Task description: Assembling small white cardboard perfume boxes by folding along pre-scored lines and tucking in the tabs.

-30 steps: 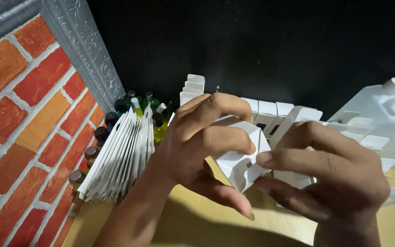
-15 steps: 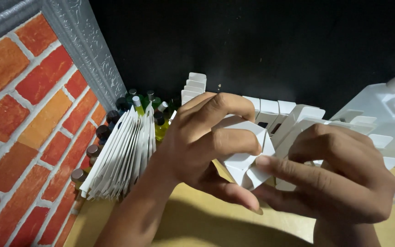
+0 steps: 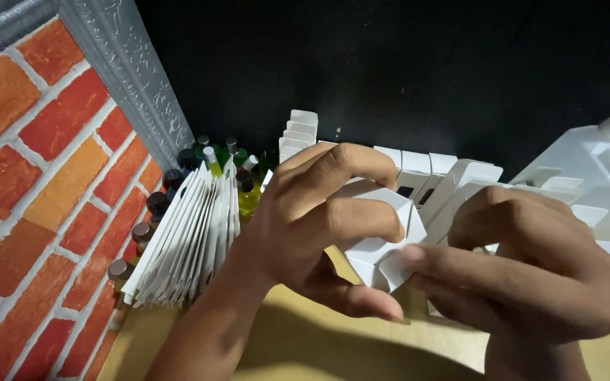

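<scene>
In the head view, my left hand (image 3: 319, 219) is curled around a small white cardboard box (image 3: 379, 243), with the fingers over its top and the thumb under it, so it grips the box. My right hand (image 3: 531, 275) is at three o'clock from the left one. Its fingers are bent, and one fingertip (image 3: 412, 254) presses a flap at the low end of the same box, so this hand is pinching the box too. The box sits in the middle of the picture, up above the tan table (image 3: 305, 346). At nine o'clock from my left hand there is a stack of flat white cartons (image 3: 188, 236) leaning like a fan. Little bottles (image 3: 210, 159) with dark caps and green or yellow stuff stand behind the stack, at about eleven o'clock. More folded white boxes (image 3: 418, 169) stand in a row at twelve o'clock behind my hands. A big white plastic jug (image 3: 594, 169) is at two o'clock. An orange brick wall (image 3: 37, 176) fills the left side.
</scene>
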